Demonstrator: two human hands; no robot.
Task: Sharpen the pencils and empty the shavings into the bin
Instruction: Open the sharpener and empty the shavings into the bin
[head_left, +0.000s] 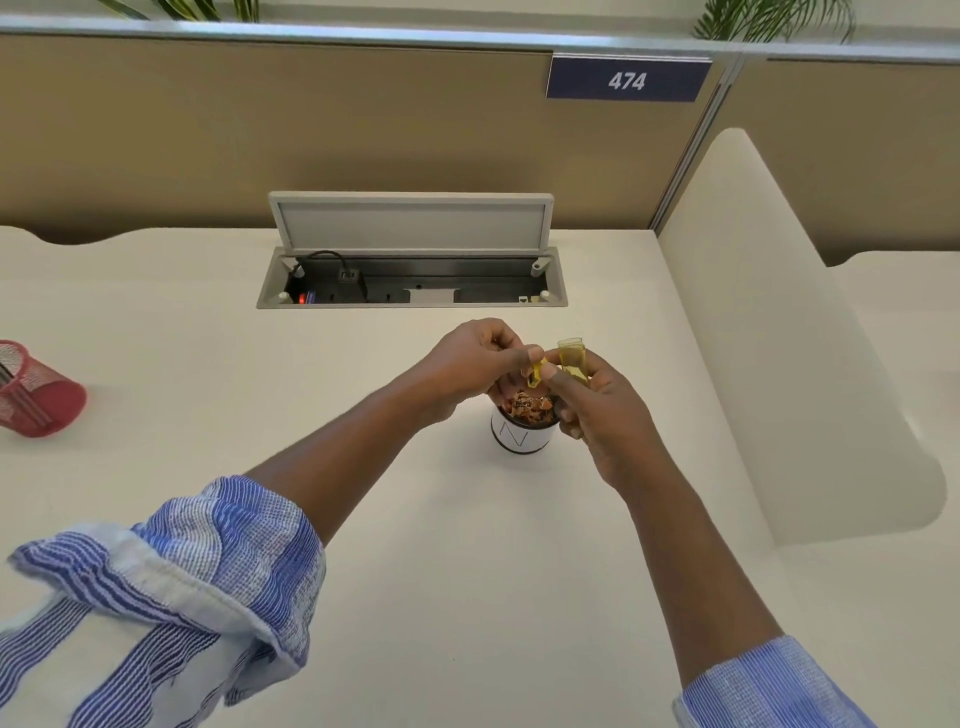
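Note:
A small white bin with a dark rim stands mid-desk, and brown pencil shavings fill its top. Both hands hover just above it. My right hand grips a translucent yellow sharpener case, open end up. My left hand pinches the yellow sharpener insert right beside the case. A red mesh pencil holder lies tipped on its side at the far left edge, with pencils partly visible inside.
An open cable hatch with plugs and a raised lid sits behind the bin. A cream side divider rises on the right. A beige partition with the sign 474 closes the back.

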